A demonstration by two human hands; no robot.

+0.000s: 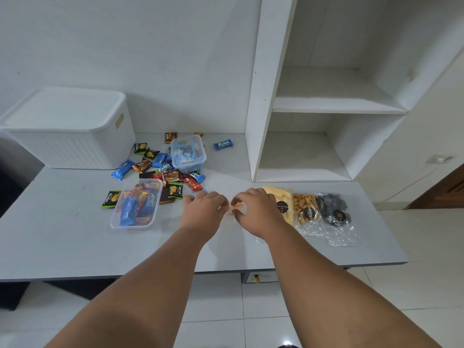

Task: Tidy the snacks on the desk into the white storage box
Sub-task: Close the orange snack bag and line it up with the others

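Note:
The white storage box [72, 136] stands lidded at the desk's back left. Small wrapped snacks [160, 169] lie scattered mid-desk around two clear tubs, one near [136, 204] and one farther back [188, 153], both holding snacks. At the desk's middle, my left hand [204, 209] and my right hand [256, 212] meet over a small clear packet with orange content [234, 207], fingers pinching it from both sides. Most of that packet is hidden under the hands. Three clear bags of yellow chips [281, 197], brown nuts [305, 204] and dark cookies [334, 209] lie to the right.
The grey desk [75, 247] meets a white wall behind. A white shelf unit [326, 109] rises at the back right. A lone blue snack [223, 144] lies near its base. A drawer knob [256, 278] sits under the front edge.

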